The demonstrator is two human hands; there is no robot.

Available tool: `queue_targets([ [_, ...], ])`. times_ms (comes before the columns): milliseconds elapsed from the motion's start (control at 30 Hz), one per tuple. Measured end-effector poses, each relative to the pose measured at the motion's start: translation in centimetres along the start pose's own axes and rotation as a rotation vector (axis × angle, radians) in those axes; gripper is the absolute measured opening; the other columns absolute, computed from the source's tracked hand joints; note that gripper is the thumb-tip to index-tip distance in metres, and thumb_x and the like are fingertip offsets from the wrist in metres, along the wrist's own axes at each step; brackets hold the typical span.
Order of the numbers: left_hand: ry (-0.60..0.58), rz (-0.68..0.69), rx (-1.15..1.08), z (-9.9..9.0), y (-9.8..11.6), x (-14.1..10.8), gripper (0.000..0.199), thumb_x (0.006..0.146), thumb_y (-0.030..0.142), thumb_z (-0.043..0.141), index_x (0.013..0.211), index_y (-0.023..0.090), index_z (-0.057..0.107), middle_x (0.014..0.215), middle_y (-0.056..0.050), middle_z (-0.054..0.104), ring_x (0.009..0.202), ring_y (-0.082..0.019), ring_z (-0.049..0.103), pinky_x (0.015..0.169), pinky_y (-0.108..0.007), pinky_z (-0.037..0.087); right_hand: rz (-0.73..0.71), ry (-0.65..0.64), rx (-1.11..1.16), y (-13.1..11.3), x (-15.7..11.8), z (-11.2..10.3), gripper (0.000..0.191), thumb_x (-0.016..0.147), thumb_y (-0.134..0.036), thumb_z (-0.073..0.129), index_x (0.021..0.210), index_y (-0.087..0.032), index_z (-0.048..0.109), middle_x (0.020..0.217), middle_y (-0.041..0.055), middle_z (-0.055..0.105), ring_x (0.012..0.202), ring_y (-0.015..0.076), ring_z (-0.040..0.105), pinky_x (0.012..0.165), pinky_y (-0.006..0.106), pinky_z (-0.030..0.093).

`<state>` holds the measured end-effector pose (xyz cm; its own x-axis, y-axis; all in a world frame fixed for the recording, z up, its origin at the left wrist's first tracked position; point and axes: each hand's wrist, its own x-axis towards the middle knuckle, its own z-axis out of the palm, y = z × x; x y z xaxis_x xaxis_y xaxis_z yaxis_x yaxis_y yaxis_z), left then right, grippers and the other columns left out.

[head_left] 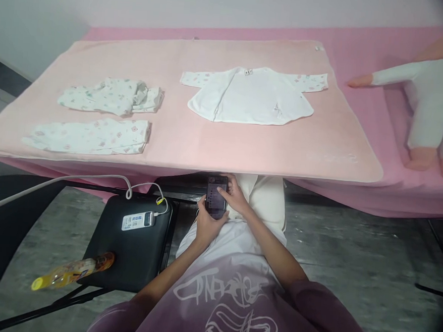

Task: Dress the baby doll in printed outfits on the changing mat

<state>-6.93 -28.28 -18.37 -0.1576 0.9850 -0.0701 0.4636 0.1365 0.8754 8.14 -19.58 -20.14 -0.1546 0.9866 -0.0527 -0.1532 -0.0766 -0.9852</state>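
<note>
A dark, oblong phone [214, 207] is resting between the fingers [228, 196], its lit, purplish screen facing upward and showing a column of small, unreadable marks.

A pale wall [217, 6] is seen across the top of the frame, crossed by a dark band [4, 75] at upper left. The table [360, 52] is draped in pink cloth [341, 194], topped at center by a lighter mat [169, 147]. A black stool [123, 265] is placed at lower left, flanked by black fabric [2, 236] at the frame's edge. The mottled gray floor [336, 260] is dimly lit; the tabletop is lit softly.
</note>
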Motion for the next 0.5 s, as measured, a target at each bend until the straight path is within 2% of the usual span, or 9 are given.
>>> queue_targets([
  [100, -0.012, 0.022, 0.01, 0.2, -0.1, 0.1, 0.099, 0.078, 0.044, 0.094, 0.158, 0.021, 0.039, 0.144, -0.018, 0.066, 0.129, -0.036, 0.072, 0.109, -0.053, 0.06, 0.01, -0.012, -0.003, -0.4, -0.1, -0.4, 0.051, 0.103, -0.055, 0.068, 0.146, -0.032, 0.051, 0.114, 0.0037, 0.074, 0.107, 0.0245, 0.075, 0.101, 0.043, 0.063],
  [167, 0.008, 0.061, 0.039, 0.4, -0.3, 0.3, 0.098, 0.077, 0.043, 0.094, 0.156, 0.019, 0.042, 0.146, -0.019, 0.063, 0.134, -0.038, 0.068, 0.115, -0.056, 0.055, 0.009, 0.006, -0.033, -0.9, -0.3, -0.7, 0.045, 0.107, -0.055, 0.062, 0.144, -0.032, 0.053, 0.117, 0.0046, 0.075, 0.112, 0.0258, 0.075, 0.108, 0.046, 0.061],
  [267, 0.041, 0.103, 0.111, 1.1, -0.1, 0.6, 0.094, 0.073, 0.038, 0.095, 0.153, 0.02, 0.048, 0.146, -0.018, 0.061, 0.137, -0.04, 0.059, 0.119, -0.061, 0.049, -0.038, 0.17, -0.2, -2.5, -1.1, -1.2, 0.041, 0.109, -0.057, 0.06, 0.141, -0.03, 0.06, 0.136, 0.0107, 0.071, 0.13, 0.0314, 0.068, 0.12, 0.053, 0.055],
  [333, 0.028, 0.09, 0.156, 1.7, 0.3, 0.9, 0.093, 0.073, 0.036, 0.094, 0.153, 0.02, 0.05, 0.144, -0.017, 0.062, 0.134, -0.04, 0.057, 0.118, -0.064, 0.047, -0.096, 0.295, -0.374, -4.7, -2.3, -1.7, 0.04, 0.108, -0.057, 0.063, 0.138, -0.029, 0.066, 0.142, 0.0147, 0.067, 0.14, 0.0373, 0.06, 0.128, 0.061, 0.047],
  [400, -0.001, 0.075, 0.181, 2.3, 1.0, 1.3, 0.094, 0.074, 0.038, 0.094, 0.155, 0.021, 0.05, 0.145, -0.017, 0.062, 0.134, -0.041, 0.055, 0.118, -0.066, 0.044, -0.16, 0.316, -0.493, -7.8, -4.0, -2.1, 0.034, 0.11, -0.053, 0.062, 0.132, -0.03, 0.071, 0.139, 0.0149, 0.069, 0.14, 0.0401, 0.059, 0.13, 0.066, 0.043],
  [433, -0.012, 0.076, 0.184, 2.6, 1.4, 1.5, 0.095, 0.074, 0.039, 0.094, 0.157, 0.021, 0.05, 0.146, -0.017, 0.062, 0.136, -0.042, 0.054, 0.119, -0.067, 0.043, -0.193, 0.274, -0.494, -9.7, -5.0, -2.4, 0.028, 0.113, -0.051, 0.059, 0.127, -0.031, 0.073, 0.133, 0.0128, 0.073, 0.134, 0.0387, 0.063, 0.127, 0.065, 0.047],
  [500, -0.03, 0.106, 0.176, 3.2, 2.2, 2.1, 0.097, 0.077, 0.038, 0.093, 0.161, 0.022, 0.048, 0.148, -0.018, 0.061, 0.141, -0.044, 0.051, 0.122, -0.067, 0.04, -0.235, 0.182, -0.427, -13.5, -7.0, -2.7, 0.028, 0.117, -0.047, 0.053, 0.112, -0.034, 0.076, 0.112, 0.009, 0.078, 0.112, 0.0342, 0.073, 0.109, 0.059, 0.06],
])
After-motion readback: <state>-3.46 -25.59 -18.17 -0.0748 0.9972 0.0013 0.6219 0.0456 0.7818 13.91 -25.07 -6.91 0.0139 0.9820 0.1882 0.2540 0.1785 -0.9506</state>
